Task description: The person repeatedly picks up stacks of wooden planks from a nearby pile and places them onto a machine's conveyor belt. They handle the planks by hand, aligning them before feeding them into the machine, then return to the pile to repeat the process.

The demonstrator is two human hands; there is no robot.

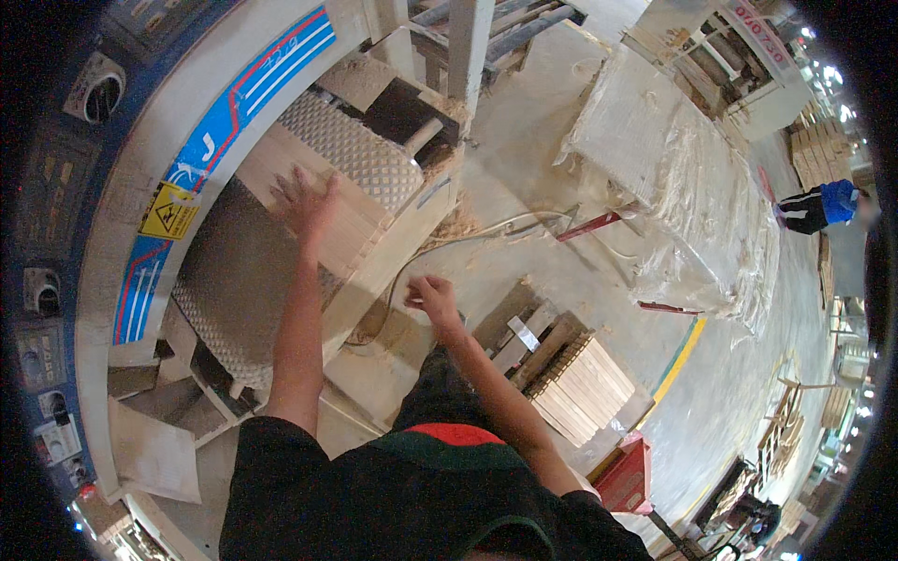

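My left hand (pixel 305 201) lies with its fingers spread on a pale wooden panel (pixel 360 217), which looks made of boards side by side. Beneath the panel is the dark, diamond-textured feed belt (pixel 351 140) of a large machine, and the belt shows on both sides of the wood. Off the machine's near right edge, my right hand (pixel 432 299) hangs in the air with curled fingers, apart from the panel. Whether anything small is inside those fingers is hidden.
Right of me, wooden strips (pixel 585 391) are stacked low, beside a red pallet jack (pixel 625 477). A hose (pixel 514 222) crosses the floor. Beyond stands a large plastic-wrapped stack (pixel 692 187); a person in blue (pixel 823 206) is farther off. The machine's control panel (pixel 56 187) rises left.
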